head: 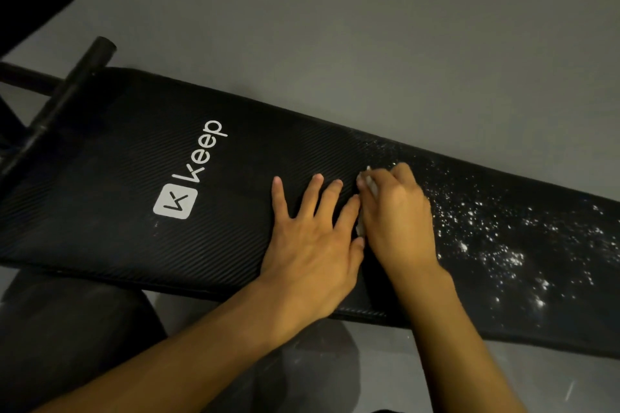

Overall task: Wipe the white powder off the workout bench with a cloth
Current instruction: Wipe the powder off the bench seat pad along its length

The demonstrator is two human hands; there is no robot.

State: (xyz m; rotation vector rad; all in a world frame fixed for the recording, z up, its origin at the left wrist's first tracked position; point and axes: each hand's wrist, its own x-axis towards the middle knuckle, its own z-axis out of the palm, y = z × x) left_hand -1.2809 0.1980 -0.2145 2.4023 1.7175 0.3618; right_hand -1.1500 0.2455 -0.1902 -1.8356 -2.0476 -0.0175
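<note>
Black ribbed bench (235, 161), white logo (189, 174), white powder (496, 238) specks.

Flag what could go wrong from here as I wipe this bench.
1. The small white cloth barely shows beneath the right hand; bare fingers may smear the scattered white powder.
2. Powder reaches the near edge of the black ribbed padded bench, so a sweep could drop it onto the grey floor.
3. The ribbing may trap grains.

Head camera looks steeply down – close above the bench (141, 151)
</note>
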